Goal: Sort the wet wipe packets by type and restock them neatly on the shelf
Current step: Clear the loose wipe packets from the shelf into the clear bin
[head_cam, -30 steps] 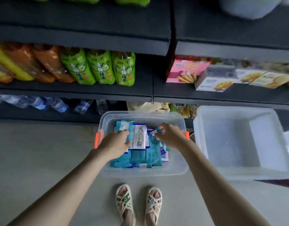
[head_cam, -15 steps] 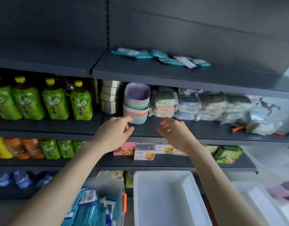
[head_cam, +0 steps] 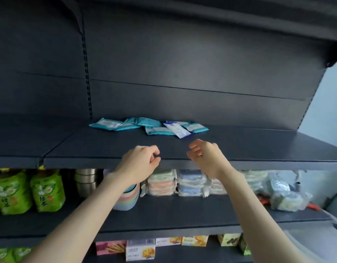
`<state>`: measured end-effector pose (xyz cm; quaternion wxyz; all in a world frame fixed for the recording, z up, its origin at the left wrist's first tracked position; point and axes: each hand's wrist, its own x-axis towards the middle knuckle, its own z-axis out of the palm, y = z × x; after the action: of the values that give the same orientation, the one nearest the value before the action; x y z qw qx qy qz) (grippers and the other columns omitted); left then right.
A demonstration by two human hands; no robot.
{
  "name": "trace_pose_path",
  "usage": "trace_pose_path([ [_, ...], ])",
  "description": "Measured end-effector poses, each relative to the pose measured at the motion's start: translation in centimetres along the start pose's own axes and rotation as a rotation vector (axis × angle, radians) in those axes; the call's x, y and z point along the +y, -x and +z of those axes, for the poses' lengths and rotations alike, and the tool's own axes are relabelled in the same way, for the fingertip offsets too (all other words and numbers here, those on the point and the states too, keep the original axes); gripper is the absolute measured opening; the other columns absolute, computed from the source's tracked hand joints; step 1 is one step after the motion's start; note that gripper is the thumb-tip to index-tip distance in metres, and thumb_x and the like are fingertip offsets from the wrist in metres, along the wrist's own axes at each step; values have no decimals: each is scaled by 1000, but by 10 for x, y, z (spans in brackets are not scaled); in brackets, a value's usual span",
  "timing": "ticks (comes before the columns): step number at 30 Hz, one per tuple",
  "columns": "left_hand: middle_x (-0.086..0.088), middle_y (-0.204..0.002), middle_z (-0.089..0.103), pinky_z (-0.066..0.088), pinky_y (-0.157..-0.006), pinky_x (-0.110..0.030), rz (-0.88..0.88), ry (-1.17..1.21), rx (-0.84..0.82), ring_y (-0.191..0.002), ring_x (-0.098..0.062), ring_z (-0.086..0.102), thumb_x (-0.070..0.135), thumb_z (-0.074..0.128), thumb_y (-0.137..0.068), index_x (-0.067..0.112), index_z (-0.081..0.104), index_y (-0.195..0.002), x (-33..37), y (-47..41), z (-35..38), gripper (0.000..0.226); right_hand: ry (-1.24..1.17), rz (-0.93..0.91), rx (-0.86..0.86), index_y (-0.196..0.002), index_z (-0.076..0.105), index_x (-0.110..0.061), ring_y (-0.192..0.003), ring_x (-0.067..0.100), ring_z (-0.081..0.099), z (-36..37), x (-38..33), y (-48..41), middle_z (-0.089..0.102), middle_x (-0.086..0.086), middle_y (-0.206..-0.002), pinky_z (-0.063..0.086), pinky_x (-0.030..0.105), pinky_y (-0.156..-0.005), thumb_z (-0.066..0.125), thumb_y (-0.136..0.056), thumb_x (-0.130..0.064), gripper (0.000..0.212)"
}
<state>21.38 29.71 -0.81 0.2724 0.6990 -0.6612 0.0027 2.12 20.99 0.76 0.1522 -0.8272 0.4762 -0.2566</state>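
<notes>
Several teal wet wipe packets [head_cam: 114,125] lie loosely across the back of the dark upper shelf [head_cam: 258,147], some overlapping. One white and blue packet [head_cam: 177,130] rests on top of them at the right. My left hand [head_cam: 140,161] hovers at the shelf's front edge with its fingers curled in and nothing in it. To its right, my right hand [head_cam: 203,155] is raised over the same edge, fingers loosely bent and empty. Both hands are short of the packets and touch none of them.
On the shelf below are green tea bottles [head_cam: 48,190], stacked steel cups [head_cam: 86,181], pastel bowls [head_cam: 126,200] and wrapped stacks of cloths [head_cam: 162,182]. Snack boxes [head_cam: 140,248] line the lowest shelf. A white bin's rim [head_cam: 315,242] shows at lower right.
A second ago both hands were in the clear bin of packets on the floor. They came out empty and rose to the upper shelf as my view tilted up. The left fingers have curled in.
</notes>
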Motion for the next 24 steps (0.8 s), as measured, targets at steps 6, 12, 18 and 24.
trace_pose_path([
  [6,1,-109,66,50,-86,-36,-48,81,34,-99,-19,60,33,54,-93,17,63,-111,-7,-111,40,25,34,23,40,-101,63,-16,-93,30,58,-2,38,-97,64,2,-91,46,32,-80,57,-90,-26,16],
  [12,-6,-122,58,41,-91,-34,-141,-16,55,-113,-26,52,40,47,-96,13,62,-114,-7,-199,80,36,-7,105,6,-118,62,-14,-110,29,56,16,75,-179,63,10,-118,46,33,-90,57,-92,-27,29],
  [18,-12,-132,48,33,-100,-42,-426,-95,-9,-124,-30,40,74,34,-85,8,52,-124,-13,-258,116,79,131,71,-102,-141,42,-29,-142,28,21,25,111,-250,29,-5,-155,23,43,-112,44,-99,-32,43],
  [24,-7,-128,47,31,-98,-40,-510,-132,-63,-122,-31,38,81,57,-64,18,53,-122,-16,-272,123,86,279,72,-210,-146,30,-36,-135,29,23,32,133,-277,32,0,-147,21,39,-108,49,-92,-48,58],
])
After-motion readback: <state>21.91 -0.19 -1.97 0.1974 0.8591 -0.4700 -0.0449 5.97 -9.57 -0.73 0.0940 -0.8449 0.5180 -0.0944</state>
